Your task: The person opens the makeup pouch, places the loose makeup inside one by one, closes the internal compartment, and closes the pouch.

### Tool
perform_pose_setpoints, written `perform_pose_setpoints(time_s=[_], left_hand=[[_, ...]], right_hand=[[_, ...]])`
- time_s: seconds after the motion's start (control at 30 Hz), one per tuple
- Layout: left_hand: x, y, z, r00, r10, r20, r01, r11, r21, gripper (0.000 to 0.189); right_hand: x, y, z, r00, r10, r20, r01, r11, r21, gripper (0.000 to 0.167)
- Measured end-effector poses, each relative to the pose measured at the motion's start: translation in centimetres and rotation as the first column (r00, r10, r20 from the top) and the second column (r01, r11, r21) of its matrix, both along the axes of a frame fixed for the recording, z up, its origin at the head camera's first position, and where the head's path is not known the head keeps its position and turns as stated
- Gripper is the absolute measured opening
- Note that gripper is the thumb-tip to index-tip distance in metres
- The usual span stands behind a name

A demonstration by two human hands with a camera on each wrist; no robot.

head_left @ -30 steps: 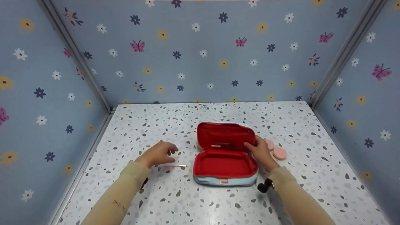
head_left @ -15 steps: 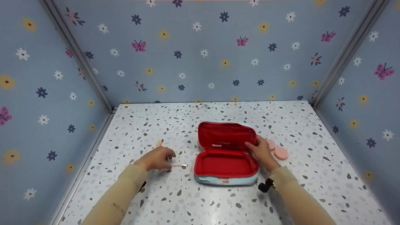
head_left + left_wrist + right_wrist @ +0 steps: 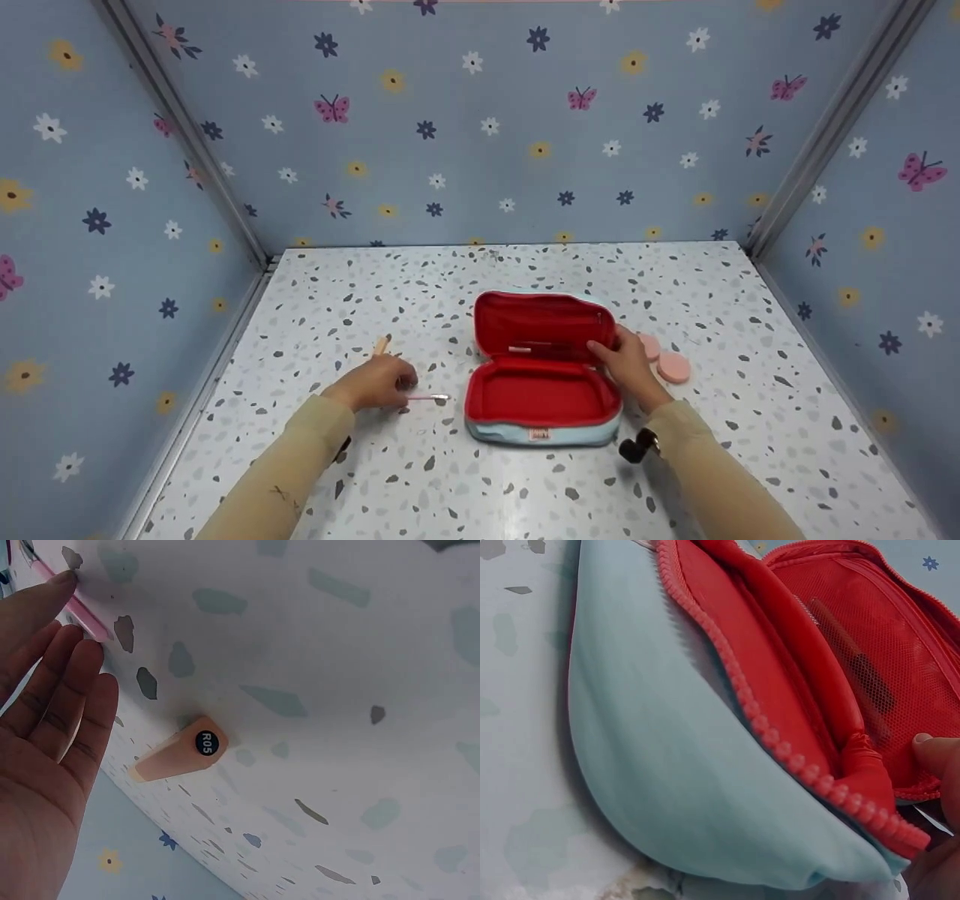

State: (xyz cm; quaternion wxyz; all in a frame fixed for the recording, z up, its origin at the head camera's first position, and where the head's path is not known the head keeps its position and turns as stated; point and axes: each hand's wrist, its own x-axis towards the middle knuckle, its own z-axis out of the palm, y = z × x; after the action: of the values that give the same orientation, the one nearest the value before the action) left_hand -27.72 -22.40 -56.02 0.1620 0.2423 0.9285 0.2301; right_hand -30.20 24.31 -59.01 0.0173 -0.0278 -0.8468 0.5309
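A pencil-case-like zip pouch (image 3: pixel 544 433), pale blue outside and red inside, lies unzipped with its lid raised. My right hand (image 3: pixel 626 364) grips the lid's right edge, thumb on the red mesh lining (image 3: pixel 900 690) and the other fingers behind. A dark slim stick (image 3: pixel 866 679) shows through the mesh. Left of the pouch, my left hand (image 3: pixel 379 382) is low over a thin pink-handled brush (image 3: pixel 431 397). In the left wrist view, thumb and fingertips stand apart on either side of the pink handle (image 3: pixel 86 619). A beige tube (image 3: pixel 184 751) marked R05 lies beside this hand.
Two round pink pads (image 3: pixel 673 367) lie to the right of the pouch, one partly behind my right hand. The speckled white tabletop (image 3: pixel 510 495) is enclosed by blue flowered panels (image 3: pixel 480 150) at the back and both sides.
My left hand has come down and slightly back to the pink brush, its fingers closing in around the handle. The beige tube has come into clearer view. The right hand keeps its hold on the lid.
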Motion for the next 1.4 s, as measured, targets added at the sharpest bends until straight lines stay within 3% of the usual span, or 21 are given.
perform_pose_setpoints(time_s=[0.3,0.5,0.73,0.83,0.97,1.17,1.4], left_hand=[[-0.2,0.4,0.1,0.993,0.087,0.084,-0.083,0.995,-0.046,0.019],[-0.2,0.6,0.3,0.993,0.064,0.100,-0.060,0.997,-0.043,0.016],[0.1,0.8,0.2,0.999,0.008,0.035,-0.006,0.997,-0.081,0.013],[0.2,0.9,0.1,1.000,0.010,0.003,-0.010,0.995,-0.101,0.013],[0.2,1.1,-0.1,0.999,0.045,-0.004,-0.045,0.996,-0.073,0.012],[0.1,1.1,0.4,0.996,0.081,0.036,-0.081,0.997,-0.001,0.005],[-0.7,1.1,1.1,0.998,0.062,0.011,-0.063,0.997,0.045,0.008]], right_hand=[[0.0,0.1,0.0,1.000,0.013,-0.002,-0.013,1.000,-0.028,0.029],[0.0,0.1,0.1,1.000,0.017,-0.001,-0.017,1.000,-0.020,0.030],[0.0,0.0,0.0,0.999,0.019,-0.035,-0.020,1.000,-0.014,0.031],[0.0,0.0,-0.2,0.998,0.017,-0.052,-0.018,0.999,-0.028,0.032],[0.0,-0.1,-0.2,0.999,0.013,-0.046,-0.015,0.999,-0.038,0.030],[0.0,-0.1,-0.1,1.000,0.009,-0.020,-0.009,0.999,-0.036,0.028],[-0.1,0.0,-0.1,1.000,0.019,-0.008,-0.019,1.000,-0.022,0.029]])
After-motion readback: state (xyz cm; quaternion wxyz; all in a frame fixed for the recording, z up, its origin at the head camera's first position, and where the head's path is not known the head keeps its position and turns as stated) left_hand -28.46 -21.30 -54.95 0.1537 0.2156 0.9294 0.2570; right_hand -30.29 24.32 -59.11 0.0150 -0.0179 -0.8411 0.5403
